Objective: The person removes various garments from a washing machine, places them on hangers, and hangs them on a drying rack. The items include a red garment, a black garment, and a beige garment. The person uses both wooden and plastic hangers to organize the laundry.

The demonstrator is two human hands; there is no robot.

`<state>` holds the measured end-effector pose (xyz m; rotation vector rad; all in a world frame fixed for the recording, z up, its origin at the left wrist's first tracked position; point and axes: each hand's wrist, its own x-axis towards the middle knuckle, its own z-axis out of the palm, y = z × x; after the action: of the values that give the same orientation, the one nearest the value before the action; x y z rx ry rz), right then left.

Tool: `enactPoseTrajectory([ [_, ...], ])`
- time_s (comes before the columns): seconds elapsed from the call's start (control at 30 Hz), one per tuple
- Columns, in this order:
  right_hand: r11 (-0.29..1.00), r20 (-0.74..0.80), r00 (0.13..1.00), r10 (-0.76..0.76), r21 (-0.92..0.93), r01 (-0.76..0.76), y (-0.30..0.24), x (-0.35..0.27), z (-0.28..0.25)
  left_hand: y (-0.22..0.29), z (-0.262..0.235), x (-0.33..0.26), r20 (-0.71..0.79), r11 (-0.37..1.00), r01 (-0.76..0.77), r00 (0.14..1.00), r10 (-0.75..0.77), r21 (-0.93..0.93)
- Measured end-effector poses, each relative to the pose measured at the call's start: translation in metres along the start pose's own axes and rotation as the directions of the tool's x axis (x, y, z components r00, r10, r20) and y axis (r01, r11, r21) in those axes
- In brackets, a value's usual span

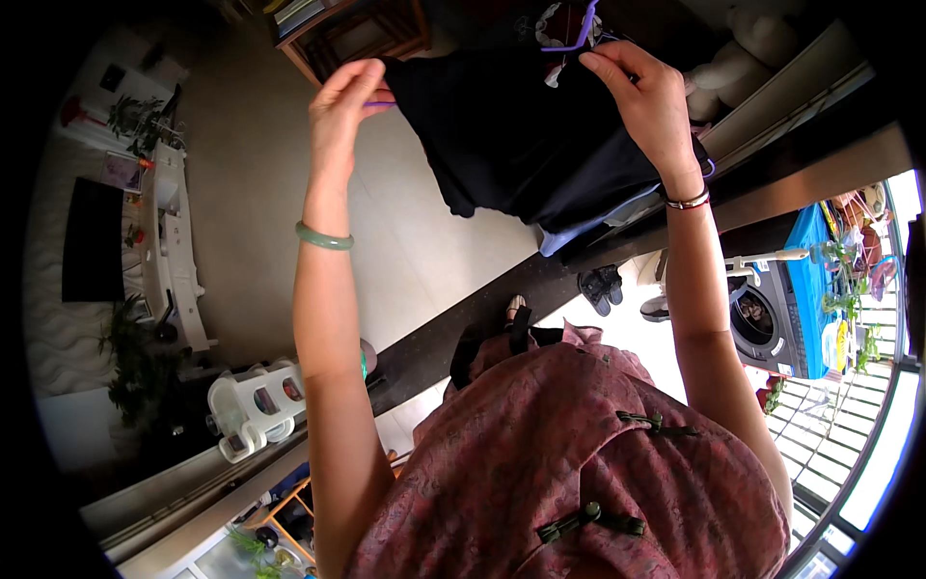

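A black garment (521,125) hangs spread between my raised hands. My left hand (345,106) is closed on its upper left corner, and a thin purple piece shows by the fingers. My right hand (651,111) pinches the cloth at the upper right, close to a purple hanger (584,29). Dark folds hide most of that hanger. Below the black cloth a pale blue edge of fabric (559,239) sticks out.
A dark threshold strip (439,333) crosses the floor below the garment. Dark shoes (600,288) stand beyond it, near a grey washing machine (772,323) at right. A white plastic rack (256,405) is at lower left, a wooden stand (357,39) at the top, a long white cabinet (174,251) far left.
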<state>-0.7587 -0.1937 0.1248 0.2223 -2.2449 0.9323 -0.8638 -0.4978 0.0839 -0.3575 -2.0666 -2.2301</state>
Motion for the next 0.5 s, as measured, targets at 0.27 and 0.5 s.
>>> enactPoseTrajectory([
  [0.27,0.999,-0.044,0.999,0.005,0.043,-0.003,0.039,0.045,0.036,-0.013,0.022,0.072,-0.001,0.833,-0.349,0.922,0.387,0.429],
  [0.5,0.996,-0.094,0.991,0.092,0.016,-0.091,0.063,0.084,0.074,-0.030,0.100,0.132,0.454,0.598,-0.643,0.764,0.458,0.478],
])
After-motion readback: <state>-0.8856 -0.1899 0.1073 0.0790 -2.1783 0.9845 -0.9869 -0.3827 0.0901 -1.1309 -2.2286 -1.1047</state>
